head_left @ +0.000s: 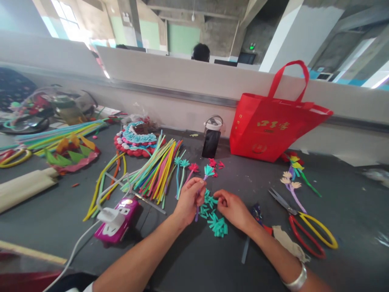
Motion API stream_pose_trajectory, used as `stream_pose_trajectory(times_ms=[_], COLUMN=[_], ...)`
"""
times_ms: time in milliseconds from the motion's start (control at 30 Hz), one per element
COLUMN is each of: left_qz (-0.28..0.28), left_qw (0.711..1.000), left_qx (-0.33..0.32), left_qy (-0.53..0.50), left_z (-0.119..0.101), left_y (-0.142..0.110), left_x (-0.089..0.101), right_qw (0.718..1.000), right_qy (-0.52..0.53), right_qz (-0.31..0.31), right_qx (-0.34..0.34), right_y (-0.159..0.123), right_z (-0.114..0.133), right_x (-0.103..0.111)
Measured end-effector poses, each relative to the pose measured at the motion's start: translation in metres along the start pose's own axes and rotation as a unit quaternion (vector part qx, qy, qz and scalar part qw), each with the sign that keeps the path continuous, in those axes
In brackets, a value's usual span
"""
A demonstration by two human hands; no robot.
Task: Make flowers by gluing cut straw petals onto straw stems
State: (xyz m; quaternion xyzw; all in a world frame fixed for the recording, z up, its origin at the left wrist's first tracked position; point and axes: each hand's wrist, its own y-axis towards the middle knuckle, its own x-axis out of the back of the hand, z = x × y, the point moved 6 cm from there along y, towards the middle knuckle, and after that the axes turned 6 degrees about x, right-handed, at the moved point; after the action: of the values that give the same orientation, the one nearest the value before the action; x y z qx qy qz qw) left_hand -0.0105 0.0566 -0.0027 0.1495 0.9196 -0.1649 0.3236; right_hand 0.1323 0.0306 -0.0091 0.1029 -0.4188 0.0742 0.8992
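Note:
My left hand [192,198] is closed around the purple stem of a pipe-cleaner flower [208,171], its teal petals pointing up above the fingers. Below the fist the lower end of the stem sticks out. My right hand [233,209] has its fingers curled at the edge of a pile of short teal pipe-cleaner pieces [217,225]. Teal shows at its fingertips, but whether a piece is pinched there is unclear. Red petal clusters [212,163] lie just beyond the flower. Finished teal-topped stems [184,163] rest left of my left hand.
Long colourful pipe cleaners [161,170] lie bundled left of centre. A purple power strip [118,221] with a white plug sits nearer. Scissors [299,219] lie open at the right. A red bag [273,129] and a bottle [212,140] stand by the partition.

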Motion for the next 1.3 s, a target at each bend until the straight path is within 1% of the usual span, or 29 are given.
stream_pose_trajectory(times_ms=[200, 433, 600, 867, 1000, 1100, 1200, 1300], left_qz=[0.006, -0.002, 0.001, 0.002, 0.026, 0.039, 0.030, 0.017], left_qw=[1.000, 0.999, 0.999, 0.999, 0.999, 0.999, 0.999, 0.999], left_qx=[0.017, 0.028, 0.041, 0.040, 0.039, 0.036, 0.032, 0.030], left_qy=[0.011, 0.021, 0.007, 0.000, -0.005, -0.009, -0.007, -0.002], left_z=[0.002, 0.005, 0.007, 0.009, 0.011, 0.010, 0.009, 0.009], left_y=[-0.002, -0.005, -0.007, -0.009, -0.010, -0.009, -0.008, -0.008], left_x=[-0.003, -0.006, -0.008, -0.013, -0.016, -0.016, -0.014, -0.012], right_qw=[0.996, 0.991, 0.988, 0.961, 0.961, 0.966, 0.969, 0.958], right_qy=[0.086, 0.132, 0.150, 0.263, 0.258, 0.242, 0.221, 0.261], right_qz=[-0.018, -0.011, -0.039, -0.069, -0.094, -0.092, -0.104, -0.118], right_qx=[0.001, 0.005, -0.012, -0.056, -0.041, -0.019, -0.011, -0.025], right_y=[-0.002, -0.005, -0.008, -0.013, -0.014, -0.013, -0.013, -0.014], right_z=[-0.012, -0.005, -0.004, 0.003, 0.008, 0.010, 0.011, 0.007], right_x=[0.011, 0.009, 0.010, 0.012, 0.011, 0.010, 0.013, 0.016])
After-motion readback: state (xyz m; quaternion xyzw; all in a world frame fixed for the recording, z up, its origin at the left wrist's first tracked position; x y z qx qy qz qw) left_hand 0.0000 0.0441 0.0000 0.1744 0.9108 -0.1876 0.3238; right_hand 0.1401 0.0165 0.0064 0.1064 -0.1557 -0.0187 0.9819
